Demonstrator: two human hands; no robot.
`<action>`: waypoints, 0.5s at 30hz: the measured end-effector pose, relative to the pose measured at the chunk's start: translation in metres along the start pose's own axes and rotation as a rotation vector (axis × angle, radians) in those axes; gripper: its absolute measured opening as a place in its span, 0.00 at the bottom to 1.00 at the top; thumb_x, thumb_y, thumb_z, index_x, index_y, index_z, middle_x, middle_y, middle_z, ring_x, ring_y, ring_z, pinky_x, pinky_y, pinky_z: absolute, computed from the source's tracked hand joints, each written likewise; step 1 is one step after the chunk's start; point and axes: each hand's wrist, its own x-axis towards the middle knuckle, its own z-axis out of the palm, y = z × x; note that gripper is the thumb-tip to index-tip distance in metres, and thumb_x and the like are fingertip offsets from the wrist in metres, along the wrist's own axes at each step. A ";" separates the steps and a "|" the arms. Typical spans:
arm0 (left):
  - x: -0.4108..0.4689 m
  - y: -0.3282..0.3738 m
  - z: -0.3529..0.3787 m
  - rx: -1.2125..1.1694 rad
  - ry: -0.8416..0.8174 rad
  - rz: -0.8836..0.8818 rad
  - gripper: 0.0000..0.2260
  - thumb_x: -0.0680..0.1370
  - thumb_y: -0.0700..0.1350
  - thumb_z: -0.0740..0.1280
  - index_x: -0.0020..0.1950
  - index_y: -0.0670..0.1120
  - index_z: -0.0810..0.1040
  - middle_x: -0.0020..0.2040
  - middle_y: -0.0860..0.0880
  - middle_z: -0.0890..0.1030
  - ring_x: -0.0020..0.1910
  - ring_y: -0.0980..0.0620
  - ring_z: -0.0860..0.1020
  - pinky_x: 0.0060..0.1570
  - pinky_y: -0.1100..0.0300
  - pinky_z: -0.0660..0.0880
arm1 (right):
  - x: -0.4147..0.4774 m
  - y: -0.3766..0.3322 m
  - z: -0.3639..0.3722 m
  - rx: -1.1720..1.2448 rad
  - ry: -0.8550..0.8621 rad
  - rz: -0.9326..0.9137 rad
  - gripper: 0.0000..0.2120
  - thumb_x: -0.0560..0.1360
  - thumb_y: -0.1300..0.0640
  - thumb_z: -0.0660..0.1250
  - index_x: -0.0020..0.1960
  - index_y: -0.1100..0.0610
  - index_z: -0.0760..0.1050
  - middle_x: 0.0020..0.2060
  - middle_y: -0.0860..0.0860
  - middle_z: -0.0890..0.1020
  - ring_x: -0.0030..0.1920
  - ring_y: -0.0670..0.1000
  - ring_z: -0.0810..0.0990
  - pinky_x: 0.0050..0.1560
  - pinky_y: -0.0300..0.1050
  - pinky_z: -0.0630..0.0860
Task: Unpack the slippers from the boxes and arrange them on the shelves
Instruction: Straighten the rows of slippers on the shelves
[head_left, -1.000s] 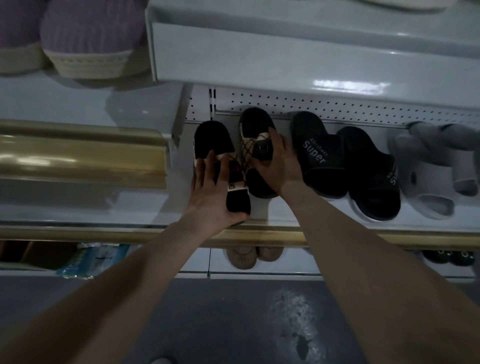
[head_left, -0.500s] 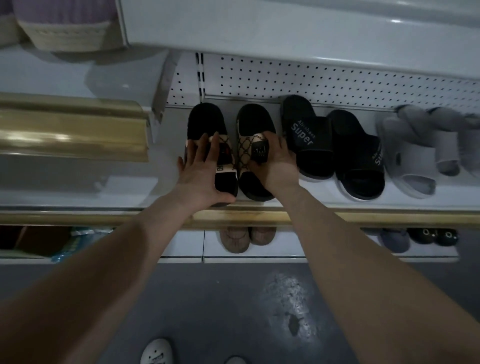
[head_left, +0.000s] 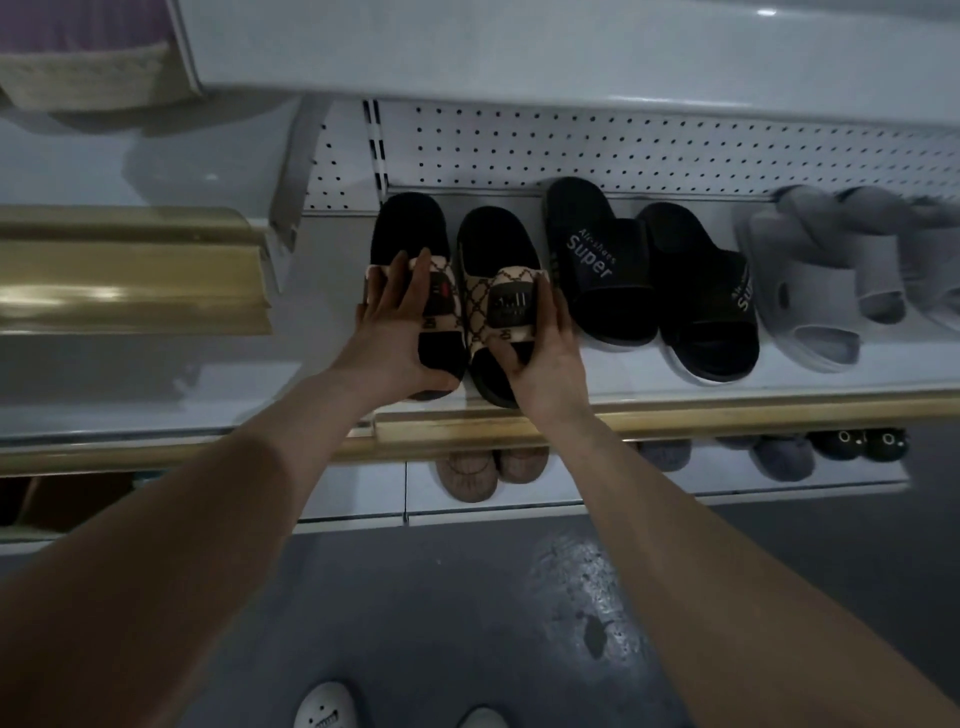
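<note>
Two black slippers with beige patterned straps lie side by side on the white shelf. My left hand holds the left slipper: fingers over its strap, thumb round the front end. My right hand grips the right slipper: fingers along the strap's right side, thumb at its toe opening. Both slippers point their heels toward the perforated back panel.
Right of them stand a black "Super" slipper pair and grey slippers. A gold rail edges the shelf front. Fuzzy slippers sit on the shelf below. Another shelf overhangs above. The grey floor lies beneath.
Both hands have slid toward the slippers' front ends and now grip them more from the sides; the pair lies straighter and closer together. The camera has shifted downward a little.
</note>
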 end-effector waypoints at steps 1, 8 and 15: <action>0.004 -0.001 0.000 -0.004 -0.004 0.011 0.62 0.64 0.55 0.80 0.78 0.57 0.33 0.80 0.49 0.36 0.78 0.41 0.36 0.74 0.37 0.46 | 0.001 0.001 0.001 0.007 0.008 -0.002 0.40 0.76 0.47 0.70 0.80 0.52 0.52 0.78 0.56 0.58 0.78 0.59 0.57 0.73 0.60 0.64; 0.022 -0.008 -0.001 -0.012 -0.019 0.027 0.62 0.62 0.56 0.80 0.78 0.58 0.34 0.80 0.50 0.37 0.78 0.42 0.36 0.75 0.38 0.46 | 0.017 0.004 0.010 0.031 0.019 -0.001 0.39 0.75 0.52 0.72 0.79 0.55 0.56 0.77 0.59 0.60 0.76 0.61 0.61 0.70 0.60 0.68; 0.029 -0.010 -0.002 -0.033 -0.012 0.053 0.62 0.62 0.55 0.80 0.78 0.58 0.34 0.80 0.51 0.39 0.78 0.44 0.37 0.75 0.37 0.47 | 0.033 0.006 0.011 0.000 0.017 0.019 0.39 0.74 0.51 0.73 0.79 0.55 0.57 0.77 0.57 0.61 0.76 0.59 0.62 0.73 0.57 0.65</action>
